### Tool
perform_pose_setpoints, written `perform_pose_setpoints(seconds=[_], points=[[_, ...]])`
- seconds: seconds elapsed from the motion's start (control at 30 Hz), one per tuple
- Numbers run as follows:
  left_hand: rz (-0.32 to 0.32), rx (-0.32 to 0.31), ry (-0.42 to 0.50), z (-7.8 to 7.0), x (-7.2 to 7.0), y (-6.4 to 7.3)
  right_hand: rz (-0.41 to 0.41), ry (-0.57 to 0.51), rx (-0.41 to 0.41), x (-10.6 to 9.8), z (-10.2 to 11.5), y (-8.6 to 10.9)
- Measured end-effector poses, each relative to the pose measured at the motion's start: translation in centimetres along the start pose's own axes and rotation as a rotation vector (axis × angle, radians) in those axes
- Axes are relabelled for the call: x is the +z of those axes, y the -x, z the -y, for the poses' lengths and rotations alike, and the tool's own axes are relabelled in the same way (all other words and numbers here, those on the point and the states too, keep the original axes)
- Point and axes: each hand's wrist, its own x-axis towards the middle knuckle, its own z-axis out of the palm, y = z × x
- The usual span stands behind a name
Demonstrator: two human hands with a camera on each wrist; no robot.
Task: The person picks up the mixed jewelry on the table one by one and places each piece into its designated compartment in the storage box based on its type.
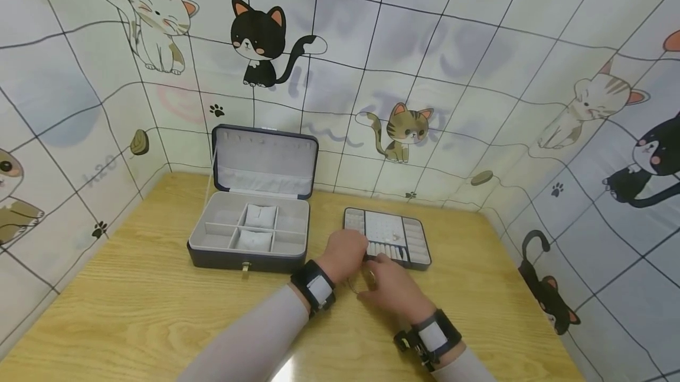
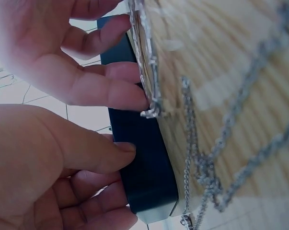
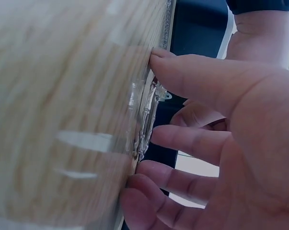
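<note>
At the near left corner of the navy jewellery tray (image 1: 385,225), my left hand (image 1: 345,252) grips the edge. In the left wrist view its thumb (image 2: 118,155) lies along the tray's dark side wall (image 2: 142,158) with the fingers curled behind. My right hand (image 1: 395,290) is just in front of the tray, thumb and fingertips bent around a silver bracelet (image 3: 146,120) low over the table. A silver chain necklace (image 2: 240,105) lies on the wood beside them, partly bunched up.
An open navy jewellery box (image 1: 220,258) stands left of the tray, lid raised, with two white cushions (image 1: 260,215) in its middle compartments. Several rings or small pieces sit in the tray. A cat-print curtain (image 1: 340,51) borders the wooden table (image 1: 159,311) behind and at the sides.
</note>
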Motion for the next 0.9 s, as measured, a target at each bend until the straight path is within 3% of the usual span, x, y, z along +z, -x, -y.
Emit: perform_pose_setpoints(seconds=[0.47,0.9], points=[[0.017,0.008,-0.020,0.00,-0.08,-0.07,0.020,-0.037,-0.009,-0.14,0.17,-0.12],[-0.003,-0.004,-0.048,-0.01,0.05,-0.11,0.102,-0.051,0.001,-0.09,-0.32,-0.13]])
